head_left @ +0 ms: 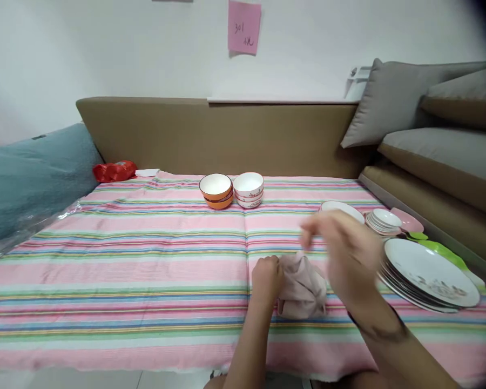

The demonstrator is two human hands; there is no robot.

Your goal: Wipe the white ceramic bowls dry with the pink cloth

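Note:
My left hand [268,278] is closed on the left edge of a crumpled beige-pink cloth [302,289], which lies bunched on the striped tablecloth. Whether anything is under the cloth is hidden. Above and to the right of it, my right hand [344,246] is raised and blurred by motion. Its fingers are loosely bent and apart, with nothing visible in them. Just beyond the right hand is a white plate [336,206], partly covered by it. A stack of large oval plates [433,273] with a floral pattern lies to its right.
Orange bowls [216,186] and white bowls [249,185] stand stacked at the back middle. Small white dishes [384,218], a pink item [407,220] and a green item [441,249] lie at the right. A red package [115,171] sits back left. Cushions [441,151] border the right.

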